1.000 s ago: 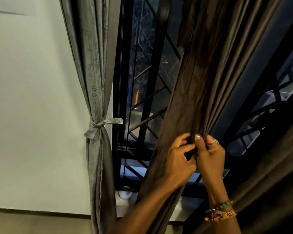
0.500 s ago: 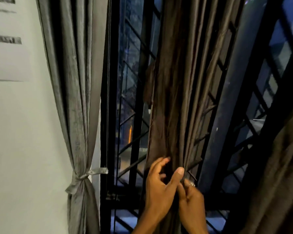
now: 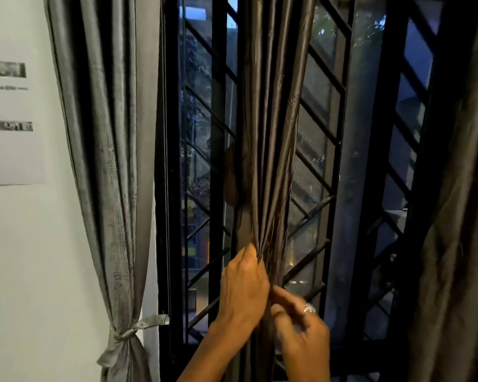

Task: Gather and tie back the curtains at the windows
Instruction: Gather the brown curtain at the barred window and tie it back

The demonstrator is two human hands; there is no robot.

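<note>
From the head camera, the brown curtain (image 3: 268,133) hangs in the middle of the window, drawn into a narrow column of long pleats. It widens a little above the hands.

The left hand (image 3: 243,285) has its fingers curled round the gathered pleats and squeezes them into a bunch low on the column. The right hand (image 3: 301,332), which wears a ring (image 3: 309,308), sits just below and to the right. Its fingers are bent toward the same bundle, but it is blurred, so I cannot tell whether it pinches the cloth or only touches it.

The fabric looks thin, soft and satiny, so it is probably light but slippery. Pleats may slide out of a loose grip, most likely at the right edge, where a few threads stray. The best hold seems to be a full wrap round the bunched waist, about where the left hand is, with the other hand free for the tie. No tie-back for this curtain is in sight.

On the left, against the pale wall (image 3: 25,257), a grey curtain (image 3: 108,161) is already gathered. A grey tie-back (image 3: 138,325) cinches it low down. A sheet of paper (image 3: 11,150) with blurred print is stuck to the wall beside it.

Behind the brown curtain runs the black window grille (image 3: 323,86) with slanted bars, close enough that the cloth or a tie might catch on it. Another dark curtain (image 3: 458,216) hangs loose along the right edge, well apart from the hands.
</note>
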